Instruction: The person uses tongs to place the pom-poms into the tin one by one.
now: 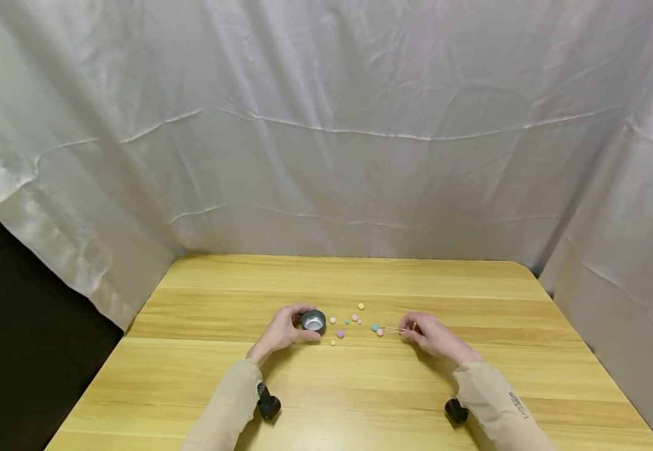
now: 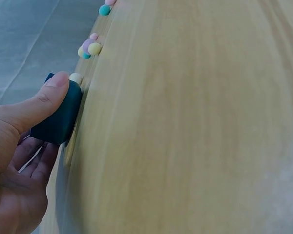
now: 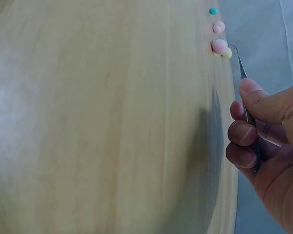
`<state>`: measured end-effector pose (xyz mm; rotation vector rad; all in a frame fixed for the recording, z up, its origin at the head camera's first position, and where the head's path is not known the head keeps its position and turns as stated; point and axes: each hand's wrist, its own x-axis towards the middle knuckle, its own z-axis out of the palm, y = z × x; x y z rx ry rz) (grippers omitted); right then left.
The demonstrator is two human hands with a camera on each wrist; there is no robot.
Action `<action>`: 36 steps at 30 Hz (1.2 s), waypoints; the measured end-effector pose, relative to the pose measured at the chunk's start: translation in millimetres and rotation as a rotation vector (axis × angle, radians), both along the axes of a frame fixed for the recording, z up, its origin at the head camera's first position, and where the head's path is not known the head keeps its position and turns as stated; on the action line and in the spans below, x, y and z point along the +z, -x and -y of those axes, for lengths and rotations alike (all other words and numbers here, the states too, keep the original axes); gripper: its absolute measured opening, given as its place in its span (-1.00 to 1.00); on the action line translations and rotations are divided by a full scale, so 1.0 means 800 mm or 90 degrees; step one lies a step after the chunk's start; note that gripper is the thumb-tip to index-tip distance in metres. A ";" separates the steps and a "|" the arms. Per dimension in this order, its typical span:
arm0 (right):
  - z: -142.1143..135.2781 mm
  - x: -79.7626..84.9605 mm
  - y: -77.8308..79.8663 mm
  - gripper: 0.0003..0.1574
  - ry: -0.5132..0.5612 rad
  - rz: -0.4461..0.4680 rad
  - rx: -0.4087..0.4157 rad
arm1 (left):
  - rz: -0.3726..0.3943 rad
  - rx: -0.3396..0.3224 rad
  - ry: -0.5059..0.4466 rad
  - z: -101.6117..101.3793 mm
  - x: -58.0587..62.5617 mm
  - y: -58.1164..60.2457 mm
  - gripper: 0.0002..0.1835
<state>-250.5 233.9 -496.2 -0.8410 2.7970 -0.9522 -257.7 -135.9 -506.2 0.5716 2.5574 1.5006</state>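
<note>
My left hand (image 1: 281,329) holds a small dark round cup (image 1: 320,313), its bare metallic inside facing up. In the left wrist view, the thumb (image 2: 49,92) presses the cup's near side while the fingers curve round behind. Between thumb and curled fingers, my right hand (image 1: 432,336) grips slim metal tweezers (image 3: 242,68) with bent tips. Those tips reach a teal ball (image 1: 374,327) and a pink ball (image 3: 219,46); whether they pinch either one, I cannot tell. Several small pastel balls lie between the hands, among them a purple ball (image 1: 340,334).
A wooden table (image 1: 337,388) lies under both hands. Yellow balls sit toward the back (image 1: 361,306) and the front (image 1: 334,342) of the scatter. Pale curtains (image 1: 360,175) hang behind and at both sides. Each wrist wears a black camera (image 1: 268,404).
</note>
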 end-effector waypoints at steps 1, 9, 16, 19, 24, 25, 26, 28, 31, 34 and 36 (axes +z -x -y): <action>0.001 0.000 0.000 -0.91 0.001 0.002 0.001 | 0.001 0.001 0.001 0.000 0.000 0.000 -0.35; 0.006 0.004 0.000 -0.90 -0.007 0.007 -0.002 | 0.009 0.005 0.002 -0.001 0.001 0.001 -0.34; 0.010 0.005 0.001 -0.94 -0.026 -0.025 0.002 | 0.008 0.003 0.005 0.001 0.001 0.000 -0.34; 0.010 0.005 0.001 -0.94 -0.026 -0.035 0.003 | 0.007 0.004 0.003 0.000 0.001 0.000 -0.34; 0.009 0.005 0.000 -0.93 -0.021 -0.046 0.005 | 0.011 0.005 -0.003 -0.001 0.001 0.000 -0.35; 0.009 0.004 0.000 -0.92 -0.021 -0.046 0.004 | 0.012 0.005 -0.005 -0.001 0.001 -0.001 -0.35; 0.009 0.004 0.000 -0.92 -0.020 -0.047 0.003 | 0.012 0.006 -0.005 -0.001 0.001 -0.001 -0.35; 0.008 0.003 0.000 -0.91 -0.018 -0.047 0.000 | 0.013 0.005 -0.008 -0.001 0.001 -0.001 -0.35; 0.007 0.002 0.000 -0.90 -0.016 -0.044 -0.006 | 0.013 0.005 -0.013 -0.001 0.001 -0.001 -0.35; 0.007 0.003 0.000 -0.91 -0.014 -0.045 -0.009 | 0.014 0.005 -0.015 0.000 0.000 -0.001 -0.35; 0.006 0.005 0.000 -0.92 -0.013 -0.045 -0.009 | 0.015 0.006 -0.017 0.000 -0.001 0.000 -0.35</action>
